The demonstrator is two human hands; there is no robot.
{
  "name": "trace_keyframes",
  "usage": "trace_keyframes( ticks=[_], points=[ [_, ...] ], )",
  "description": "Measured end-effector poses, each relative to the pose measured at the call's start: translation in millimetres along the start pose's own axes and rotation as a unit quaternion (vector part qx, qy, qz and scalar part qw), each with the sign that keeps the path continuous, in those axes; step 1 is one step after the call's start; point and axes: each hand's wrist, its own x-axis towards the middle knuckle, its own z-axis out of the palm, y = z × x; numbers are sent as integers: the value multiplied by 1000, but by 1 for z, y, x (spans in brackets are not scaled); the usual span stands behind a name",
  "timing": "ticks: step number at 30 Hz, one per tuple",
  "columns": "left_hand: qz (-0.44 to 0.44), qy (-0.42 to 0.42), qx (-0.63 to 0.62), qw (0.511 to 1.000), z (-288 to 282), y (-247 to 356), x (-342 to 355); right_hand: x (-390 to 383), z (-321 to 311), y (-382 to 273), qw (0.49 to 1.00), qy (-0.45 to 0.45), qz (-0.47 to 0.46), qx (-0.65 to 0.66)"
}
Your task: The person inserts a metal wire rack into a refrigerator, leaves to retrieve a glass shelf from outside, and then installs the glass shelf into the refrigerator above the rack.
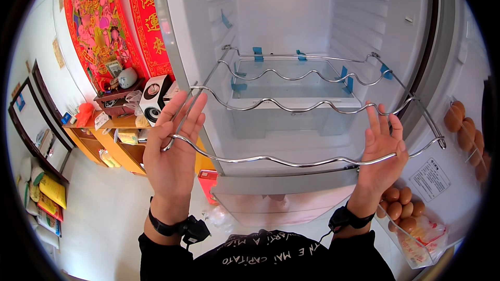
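My left hand (pixel 176 140) holds the left front end of a chrome wavy-wire rack (pixel 291 162), thumb at the rail and fingers reaching up. My right hand (pixel 381 145) supports the front wire on the right, fingertips raised behind it. The rack reaches into an open white fridge (pixel 281 10), above a translucent shelf (pixel 289 86) with pieces of blue tape and over a clear drawer (pixel 291 125). Both wrists wear black straps with devices.
The open door (pixel 429 177) at right holds eggs (pixel 401 200) and a plastic bag (pixel 422 242). At left stand a wooden cabinet (pixel 91 143) with a speaker (pixel 155 104), red hangings (pixel 94 21) and sacks (pixel 51 191). A red box (pixel 207 183) sits beside the fridge.
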Motion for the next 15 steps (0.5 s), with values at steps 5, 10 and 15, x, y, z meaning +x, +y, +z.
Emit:
trace_keyframes(
  ticks=[5,10,15],
  points=[
    [-7,-20,-12,1000,-7,-1,-6,-7,2,-1,1000,11,-2,-12],
    [-19,5,-1,1000,-14,0,-16,-24,0,5,1000,21,6,-17],
    [-16,21,33,999,-14,-7,-18,-24,-10,11,999,13,6,-29]
  ],
)
